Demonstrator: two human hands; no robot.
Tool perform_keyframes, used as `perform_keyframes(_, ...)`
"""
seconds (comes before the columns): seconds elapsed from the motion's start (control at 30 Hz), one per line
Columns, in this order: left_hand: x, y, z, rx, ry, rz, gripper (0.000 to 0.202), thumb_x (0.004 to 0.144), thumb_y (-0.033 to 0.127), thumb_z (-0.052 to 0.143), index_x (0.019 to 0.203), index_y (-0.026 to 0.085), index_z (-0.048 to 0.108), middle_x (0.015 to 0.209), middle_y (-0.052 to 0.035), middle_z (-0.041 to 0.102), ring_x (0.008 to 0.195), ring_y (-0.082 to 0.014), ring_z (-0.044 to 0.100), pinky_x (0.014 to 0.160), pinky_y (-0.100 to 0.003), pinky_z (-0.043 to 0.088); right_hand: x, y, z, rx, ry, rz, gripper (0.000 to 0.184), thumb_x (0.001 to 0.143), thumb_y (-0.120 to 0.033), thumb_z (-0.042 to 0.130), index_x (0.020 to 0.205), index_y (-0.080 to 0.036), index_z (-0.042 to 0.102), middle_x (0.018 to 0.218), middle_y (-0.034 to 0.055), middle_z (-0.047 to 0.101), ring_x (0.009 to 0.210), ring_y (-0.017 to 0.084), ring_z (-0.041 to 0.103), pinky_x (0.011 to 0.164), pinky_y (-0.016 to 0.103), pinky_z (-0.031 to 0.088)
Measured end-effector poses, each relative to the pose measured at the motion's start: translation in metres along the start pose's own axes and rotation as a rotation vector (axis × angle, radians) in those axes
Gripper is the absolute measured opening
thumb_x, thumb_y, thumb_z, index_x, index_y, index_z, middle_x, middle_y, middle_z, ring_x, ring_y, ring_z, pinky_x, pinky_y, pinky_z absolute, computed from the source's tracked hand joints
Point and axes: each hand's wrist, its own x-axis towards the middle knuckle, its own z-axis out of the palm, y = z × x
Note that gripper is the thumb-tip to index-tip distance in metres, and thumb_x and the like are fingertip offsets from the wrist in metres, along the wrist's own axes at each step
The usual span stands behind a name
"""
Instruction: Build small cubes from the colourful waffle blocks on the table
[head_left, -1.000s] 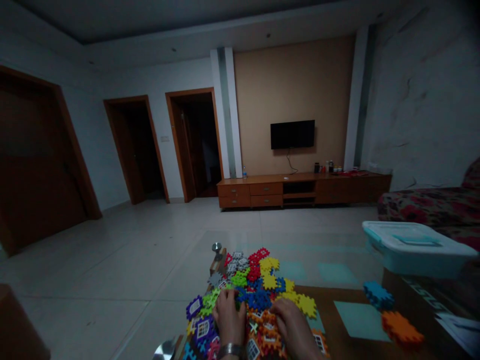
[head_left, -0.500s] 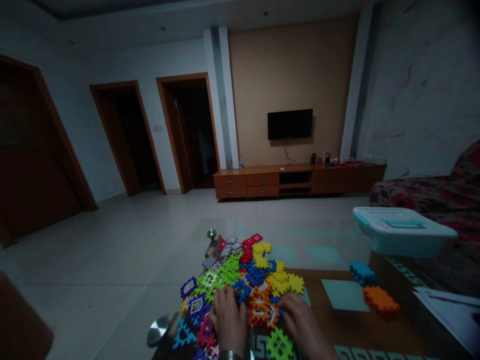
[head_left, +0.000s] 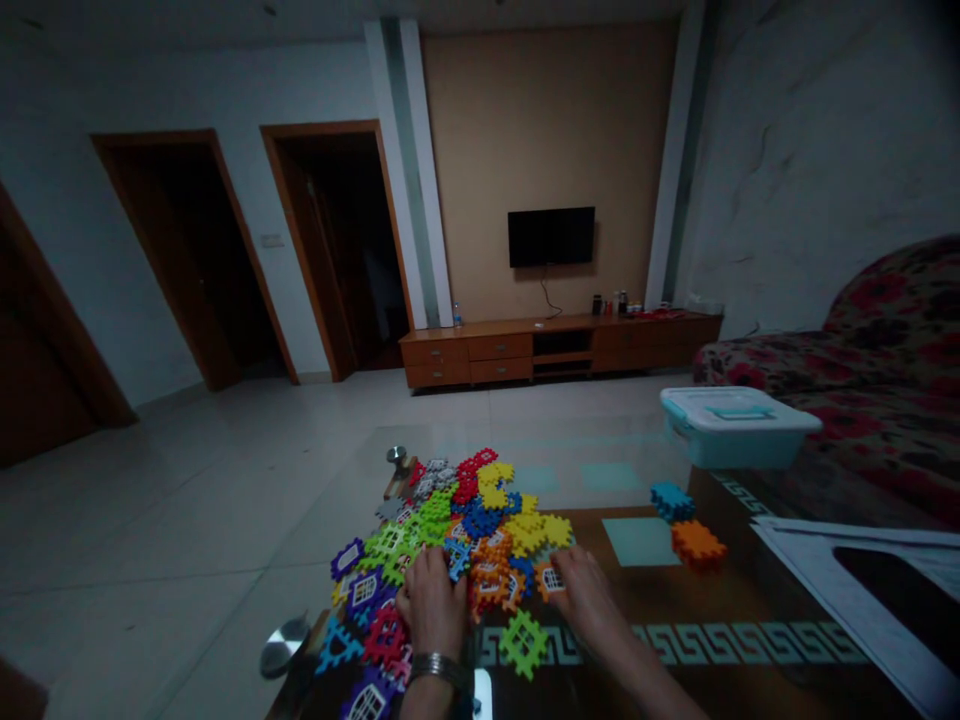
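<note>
The left hand [head_left: 433,602] lay curled, knuckles up, on the near edge of a heap of interlocking plastic waffle blocks [head_left: 450,530], over red and purple pieces; whether it clenched a block, we could not tell. A metal bracelet [head_left: 431,667] circled its wrist. The right hand [head_left: 586,592] reached in from the right with its fingers spread, the fingertips [head_left: 559,572] touching orange blocks at the near right edge of the heap; here too we could not tell whether anything was held. The heap, in red, yellow, green, blue, purple, orange and grey, lay toward the left of a glass-topped bench [head_left: 645,600]. A lone green block [head_left: 523,644] lay just near of the heap, between the hands. To the right sat a cluster of blue blocks [head_left: 671,502] and, just nearer, a cluster of orange blocks [head_left: 697,545]. Beyond them stood a plastic storage box [head_left: 731,428] with a pale lid, and sheets of paper [head_left: 847,590] lay at the near right. A floral sofa [head_left: 847,400] occupied the far right, and a wooden cabinet [head_left: 559,350] stood along the far wall beneath a wall-mounted television [head_left: 551,237].
</note>
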Motion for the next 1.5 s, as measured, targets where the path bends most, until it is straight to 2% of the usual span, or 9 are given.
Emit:
perform_keyframes(0.13,-0.001,0.000,-0.008,-0.040,0.022,0.005,0.021,0.081,0.021,0.052,0.103,0.020,0.051,0.111,-0.0081,0.056,0.114,-0.0273,0.047,0.090,-0.040,0.036,0.011,0.004,0.011,0.213,0.076,-0.070,0.043,0.075,-0.010,0.055,0.118,-0.013,0.059,0.117,0.0135,0.062,0.109,0.024,0.057,0.095,0.029,0.042)
perform_keyframes(0.23,-0.006,0.006,-0.012,-0.083,0.059,0.039,0.019,0.083,0.023,0.050,0.102,0.019,0.051,0.110,-0.0085,0.056,0.112,-0.0274,0.048,0.090,-0.040,0.036,0.022,0.012,0.011,0.193,0.135,-0.095,0.038,0.077,-0.010,0.051,0.113,-0.014,0.062,0.116,0.0141,0.062,0.111,0.025,0.056,0.096,0.032,0.042)
perform_keyframes(0.3,-0.015,0.015,-0.011,-0.120,0.044,0.117,0.019,0.085,0.024,0.048,0.103,0.019,0.052,0.110,-0.0083,0.057,0.111,-0.0263,0.049,0.091,-0.039,0.036,0.030,0.013,0.009,0.145,0.162,-0.156,0.044,0.075,-0.008,0.050,0.117,-0.015,0.060,0.124,0.0139,0.058,0.119,0.025,0.050,0.102,0.033,0.038)
perform_keyframes(0.47,-0.051,0.044,0.004,-0.093,-0.278,0.334,0.044,0.071,0.017,0.057,0.115,0.022,0.055,0.128,-0.0077,0.055,0.123,-0.0288,0.044,0.101,-0.044,0.031,0.050,0.002,0.011,0.089,0.069,-0.231,0.067,0.067,-0.014,0.058,0.133,-0.015,0.050,0.143,0.0136,0.043,0.134,0.026,0.035,0.111,0.038,0.026)
perform_keyframes(0.63,-0.065,0.054,0.016,0.034,-0.454,0.344,0.057,0.063,0.015,0.061,0.119,0.024,0.056,0.138,-0.0084,0.050,0.128,-0.0334,0.039,0.104,-0.054,0.028,0.060,-0.007,0.015,0.060,0.021,-0.186,0.064,0.072,-0.023,0.059,0.135,-0.014,0.049,0.142,0.0156,0.045,0.131,0.029,0.038,0.109,0.041,0.027)
perform_keyframes(0.87,-0.055,0.040,0.012,0.007,-0.333,0.302,0.050,0.069,0.019,0.057,0.119,0.024,0.057,0.135,-0.0067,0.052,0.127,-0.0291,0.040,0.106,-0.048,0.027,0.056,-0.007,0.015,0.048,0.115,-0.236,0.041,0.080,-0.017,0.052,0.120,-0.012,0.062,0.126,0.0155,0.060,0.118,0.028,0.052,0.103,0.036,0.036)
perform_keyframes(1.13,-0.045,0.026,0.007,0.063,-0.153,0.245,0.038,0.078,0.016,0.055,0.115,0.020,0.059,0.131,-0.0085,0.054,0.123,-0.0273,0.043,0.104,-0.043,0.028,0.046,0.003,0.003,0.133,0.172,-0.239,0.044,0.078,-0.004,0.041,0.113,-0.015,0.065,0.111,0.0111,0.069,0.102,0.022,0.063,0.091,0.031,0.044)
perform_keyframes(1.3,-0.041,0.026,0.001,0.124,-0.221,0.206,0.042,0.077,0.019,0.058,0.119,0.021,0.056,0.131,-0.0099,0.053,0.123,-0.0277,0.043,0.103,-0.046,0.028,0.019,-0.002,-0.012,0.274,0.193,-0.320,0.037,0.075,-0.007,0.047,0.102,-0.019,0.070,0.108,0.0081,0.070,0.104,0.021,0.060,0.094,0.032,0.042)
perform_keyframes(1.5,-0.053,0.028,-0.003,0.105,-0.290,0.277,0.064,0.066,0.012,0.061,0.129,0.021,0.049,0.145,-0.0123,0.042,0.136,-0.0287,0.032,0.109,-0.050,0.024,-0.005,0.018,-0.001,0.329,0.001,-0.449,0.042,0.060,0.000,0.049,0.084,-0.024,0.074,0.100,0.0042,0.070,0.098,0.020,0.060,0.089,0.032,0.044)
